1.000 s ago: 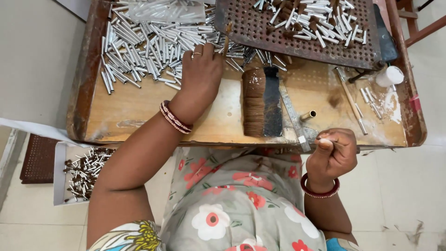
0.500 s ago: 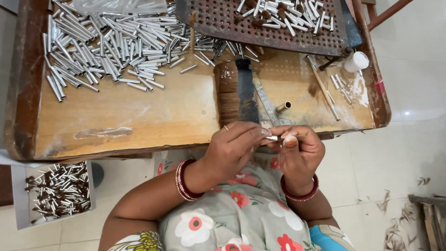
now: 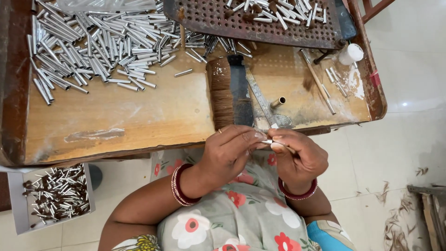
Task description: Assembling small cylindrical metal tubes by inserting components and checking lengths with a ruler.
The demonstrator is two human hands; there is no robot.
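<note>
Your left hand [image 3: 231, 151] and right hand [image 3: 297, 158] meet just below the near edge of the wooden work tray [image 3: 116, 116], over your lap. Both are pinched on one small metal tube [image 3: 266, 142]: left fingertips close on its left end, right thumb and forefinger clamp its right end. The tube lies roughly level between them, only a short silver stretch showing. Left wrist bends in from 8 o'clock, right from 5 o'clock; red bangles [image 3: 179, 186] ring each wrist. On the tray, a loose heap of silver tubes [image 3: 93, 42] spreads at 10 o'clock. A rusty perforated plate [image 3: 223, 21] at 12 o'clock carries more tubes. Dead ahead of your hands, a brown fibre bundle [image 3: 221, 93] lies beside a dark flat blade [image 3: 240, 93], touching it. A single brass-coloured tube [image 3: 278, 102] sits at 1 o'clock from your hands, a white cap-like piece [image 3: 350, 53] farther out at 2 o'clock. At 8 o'clock, off the tray, a grey box [image 3: 18, 218] holds finished pieces. The floor is pale tile, with dry scraps [image 3: 399, 227] at 4 o'clock.
</note>
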